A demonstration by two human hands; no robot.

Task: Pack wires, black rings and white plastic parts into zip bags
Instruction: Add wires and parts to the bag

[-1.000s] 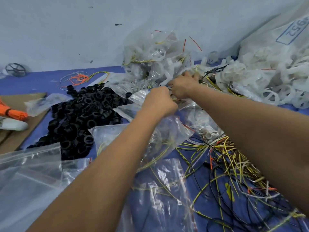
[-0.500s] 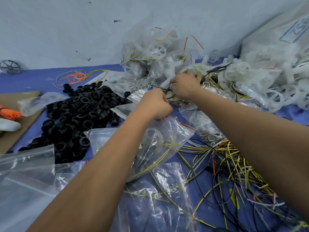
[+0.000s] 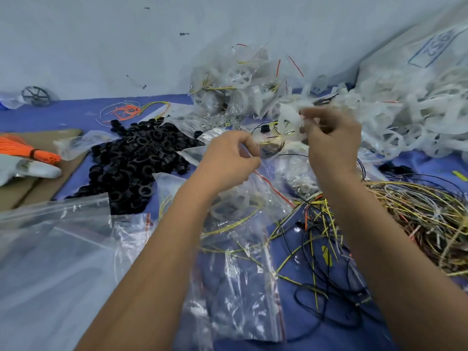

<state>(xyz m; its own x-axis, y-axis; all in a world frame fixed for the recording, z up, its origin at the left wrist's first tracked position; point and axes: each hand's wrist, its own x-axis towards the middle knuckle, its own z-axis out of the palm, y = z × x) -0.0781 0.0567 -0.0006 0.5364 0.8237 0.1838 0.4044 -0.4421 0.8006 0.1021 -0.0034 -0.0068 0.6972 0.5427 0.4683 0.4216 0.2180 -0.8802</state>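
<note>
Clear zip bag (image 3: 255, 191), already holding a white part and yellow wire, is pinched at its mouth by the left hand (image 3: 229, 160); the right hand (image 3: 331, 138) pinches a white part (image 3: 291, 114) above it. Black rings (image 3: 136, 158) lie left, wires (image 3: 417, 221) right.

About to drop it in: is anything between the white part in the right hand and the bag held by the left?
Nothing visible blocks it. The right hand pinches the white plastic part just above the zip bag, whose rim the left hand grips.
</note>
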